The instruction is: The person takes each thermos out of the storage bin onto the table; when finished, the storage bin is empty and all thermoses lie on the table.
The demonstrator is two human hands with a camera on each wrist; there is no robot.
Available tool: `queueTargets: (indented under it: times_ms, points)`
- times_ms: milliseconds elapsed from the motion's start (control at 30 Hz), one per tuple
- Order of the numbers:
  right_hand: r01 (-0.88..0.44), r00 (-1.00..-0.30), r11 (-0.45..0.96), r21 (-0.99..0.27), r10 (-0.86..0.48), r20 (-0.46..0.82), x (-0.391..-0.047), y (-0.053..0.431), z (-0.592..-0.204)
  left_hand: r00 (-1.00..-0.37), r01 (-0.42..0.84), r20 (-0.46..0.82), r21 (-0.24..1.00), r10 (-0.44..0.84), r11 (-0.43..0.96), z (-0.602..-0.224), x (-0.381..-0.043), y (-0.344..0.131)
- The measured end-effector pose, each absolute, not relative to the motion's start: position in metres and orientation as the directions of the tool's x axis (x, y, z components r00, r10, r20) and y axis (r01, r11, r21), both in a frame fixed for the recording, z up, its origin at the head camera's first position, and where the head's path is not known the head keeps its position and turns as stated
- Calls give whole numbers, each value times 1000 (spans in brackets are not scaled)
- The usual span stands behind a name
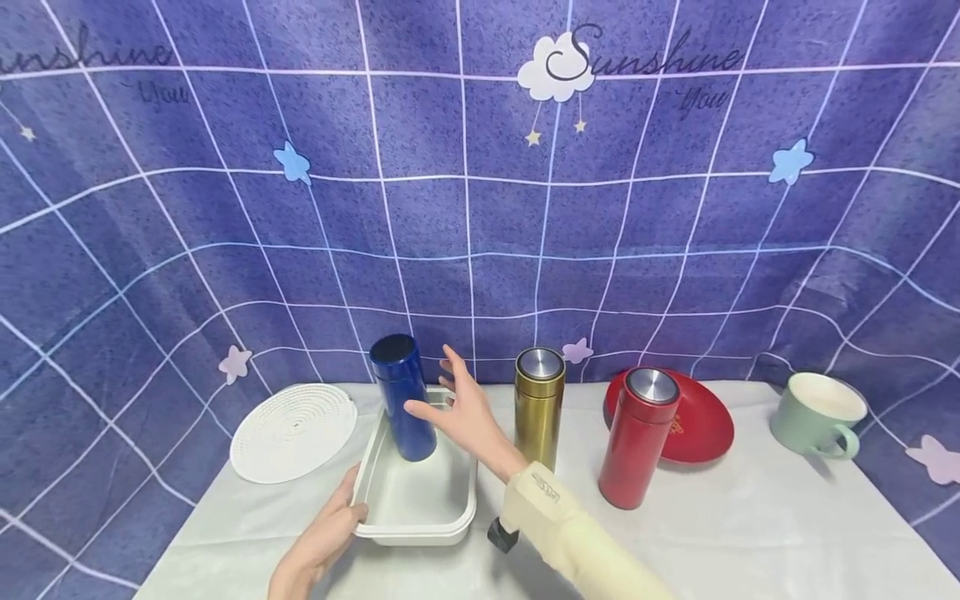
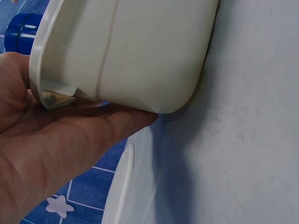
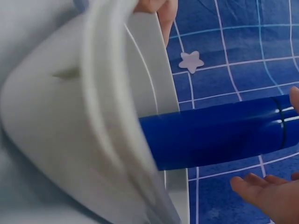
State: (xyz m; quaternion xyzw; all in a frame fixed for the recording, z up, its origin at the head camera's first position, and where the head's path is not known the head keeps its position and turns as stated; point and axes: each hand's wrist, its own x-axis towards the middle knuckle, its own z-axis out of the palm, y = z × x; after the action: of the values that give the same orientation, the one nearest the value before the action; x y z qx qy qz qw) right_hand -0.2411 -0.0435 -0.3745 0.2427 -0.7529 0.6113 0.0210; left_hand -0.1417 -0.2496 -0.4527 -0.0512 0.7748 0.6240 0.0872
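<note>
A deep white rectangular tub (image 1: 415, 531) is held at its left near side by my left hand (image 1: 326, 527), thumb over the rim. The left wrist view shows that hand's fingers (image 2: 126, 123) under the tub's outer wall. Inside the tub a blue vacuum flask (image 1: 408, 404) stands slightly tilted, its dark top above the far rim. My right hand (image 1: 468, 414) is at the flask's right, fingers spread and thumb apart from them. In the right wrist view the flask (image 3: 210, 135) runs between thumb and fingers, with a gap to the fingers; thumb contact is unclear.
A gold flask (image 1: 538, 408) stands just beyond my right forearm. To its right is a red flask (image 1: 637, 442), in front of a red plate (image 1: 708, 421). A green mug (image 1: 806, 417) sits far right, and a white round perforated disc (image 1: 292, 433) lies left of the tub.
</note>
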Motion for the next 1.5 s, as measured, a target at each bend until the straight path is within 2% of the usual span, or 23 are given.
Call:
queueTargets:
  times_ms: [367,667,867,1133,1500]
  points:
    - [-370,-893,295,-881,-376,249,-266,-72,-376,-983,-166,-178,967,47,196,-454,-141,-246]
    - [-405,-877,251,-879,-380,295,-272,-81,-379,-982,-170,-183,963,44,207,-454,-144,-247]
    - [-433,-869,258,-864,-372,325,-265,-80,-381,-981,-182,-193,958,32,220,-453,-143,-248]
    - [-433,-857,198,-880,-394,332,-247,-72,-380,-980,-188,-198,961,34,204,-453,-140,-250]
    - [-473,-839,155,-868,-380,389,-217,-50,-350,-981,-171,-185,965,55,201,-452,-138,-251]
